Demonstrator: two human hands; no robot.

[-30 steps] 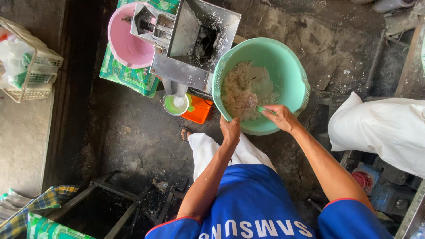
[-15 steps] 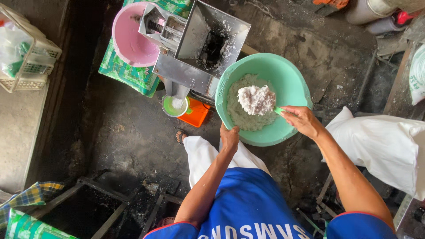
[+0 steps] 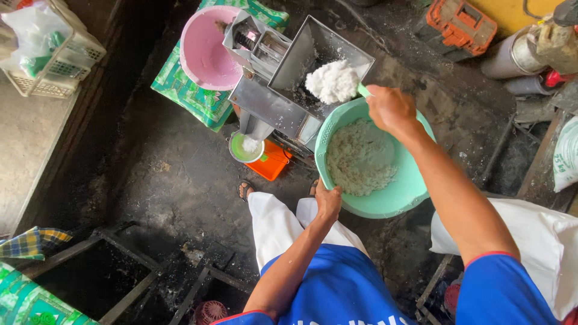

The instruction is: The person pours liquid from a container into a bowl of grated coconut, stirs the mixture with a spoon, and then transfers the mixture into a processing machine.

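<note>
Right hand (image 3: 390,107) closed around green scoop handle (image 3: 363,91), heaped white grated pulp (image 3: 332,82) held over metal grinder hopper (image 3: 328,45). Left hand (image 3: 328,201) clamped on near rim of green basin (image 3: 415,192) (half full of same pulp). Pink bowl (image 3: 201,54) beyond, small green cup (image 3: 247,148) below spout.

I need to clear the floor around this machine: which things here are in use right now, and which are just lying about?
In use:
left hand gripping the green basin
right hand lifting a heaped scoop of white gratings
metal hopper machine
pink basin
small green cup

Lying about:
white basket
orange crate
white sack
checked cloth
</note>
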